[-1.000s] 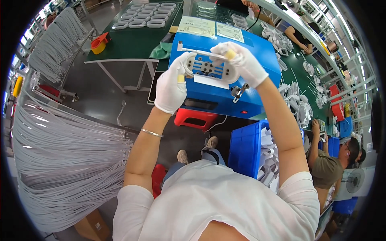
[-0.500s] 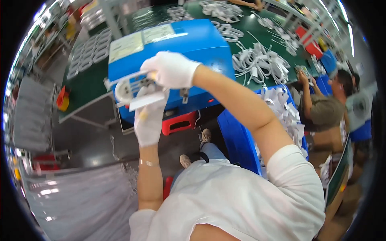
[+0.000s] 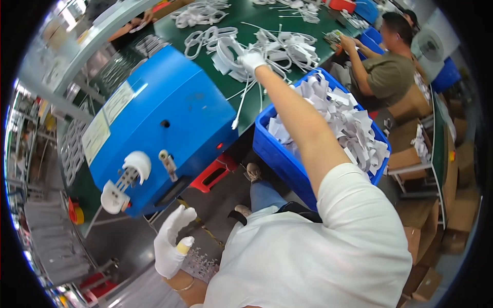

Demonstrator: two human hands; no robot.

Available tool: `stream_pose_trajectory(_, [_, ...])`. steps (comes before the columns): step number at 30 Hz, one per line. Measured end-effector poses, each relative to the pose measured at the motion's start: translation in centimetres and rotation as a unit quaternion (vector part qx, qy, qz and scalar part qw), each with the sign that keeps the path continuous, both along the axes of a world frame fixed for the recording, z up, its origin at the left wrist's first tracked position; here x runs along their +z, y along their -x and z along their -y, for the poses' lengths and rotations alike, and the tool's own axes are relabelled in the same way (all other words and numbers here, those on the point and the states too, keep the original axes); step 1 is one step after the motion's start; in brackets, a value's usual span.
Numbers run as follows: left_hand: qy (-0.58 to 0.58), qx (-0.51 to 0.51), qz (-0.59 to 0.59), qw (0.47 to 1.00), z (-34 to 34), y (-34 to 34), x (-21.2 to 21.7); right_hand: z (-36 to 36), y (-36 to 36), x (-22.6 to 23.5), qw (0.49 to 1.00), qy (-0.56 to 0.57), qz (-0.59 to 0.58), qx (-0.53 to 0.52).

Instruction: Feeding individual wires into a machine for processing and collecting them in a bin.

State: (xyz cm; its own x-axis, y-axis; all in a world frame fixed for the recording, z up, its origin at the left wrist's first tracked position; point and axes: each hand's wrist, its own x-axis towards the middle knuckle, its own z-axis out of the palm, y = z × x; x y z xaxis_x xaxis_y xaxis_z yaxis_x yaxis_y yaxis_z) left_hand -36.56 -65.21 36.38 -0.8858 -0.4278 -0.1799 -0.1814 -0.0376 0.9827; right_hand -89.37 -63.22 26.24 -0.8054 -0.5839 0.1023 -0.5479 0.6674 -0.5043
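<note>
At the front of the blue machine (image 3: 162, 110), my left hand (image 3: 172, 241) is raised in a white glove. Its fingers are apart and hold nothing; yellowish covering shows at the thumb tip. My right arm stretches forward over the green table. My gloved right hand (image 3: 252, 61) is closed at the edge of a looped white cable (image 3: 226, 51), its fingertips partly hidden. More coiled white cables (image 3: 290, 49) lie beside it, and a loose cable end with a plug (image 3: 235, 123) hangs toward the table edge. White rounded holders (image 3: 137, 165) project from the machine's front.
A blue bin (image 3: 272, 154) full of white paper strips (image 3: 334, 118) stands below my right arm. A red stool (image 3: 211, 174) is under the machine. At the right sits a co-worker (image 3: 382, 69) handling small items. Cardboard boxes (image 3: 411, 149) stand behind.
My right hand has left the machine's front and reached right to the cables. My left hand has drawn back from the machine and opened. The view has turned right.
</note>
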Motion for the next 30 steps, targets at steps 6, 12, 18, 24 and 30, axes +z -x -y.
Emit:
stream_pose_trajectory(6, [0.025, -0.016, 0.043, 0.999, 0.7, 2.6, -0.9, -4.4, 2.2, -11.9, 0.943, 0.252, 0.063, -0.208])
stream_pose_trajectory(12, [0.019, 0.012, 0.066, 0.998, 1.0, 3.3, -1.7, -14.9, 2.0, -11.3, 0.963, -0.097, -0.100, -0.231])
stream_pose_trajectory(18, [0.011, 0.008, 0.074, 0.997, 1.4, 2.9, -2.0, -21.7, 2.7, -12.3, 0.970, -0.209, 0.002, -0.123])
stream_pose_trajectory(24, [0.021, 0.004, 0.025, 0.999, 1.4, 3.4, -1.2, -20.1, -2.5, -3.0, 0.984, 0.164, -0.040, -0.062])
stream_pose_trajectory(30, [0.054, 0.085, -0.103, 0.990, 2.2, 5.1, 0.2, -15.6, -16.5, 10.7, 0.881, 0.283, -0.084, 0.370])
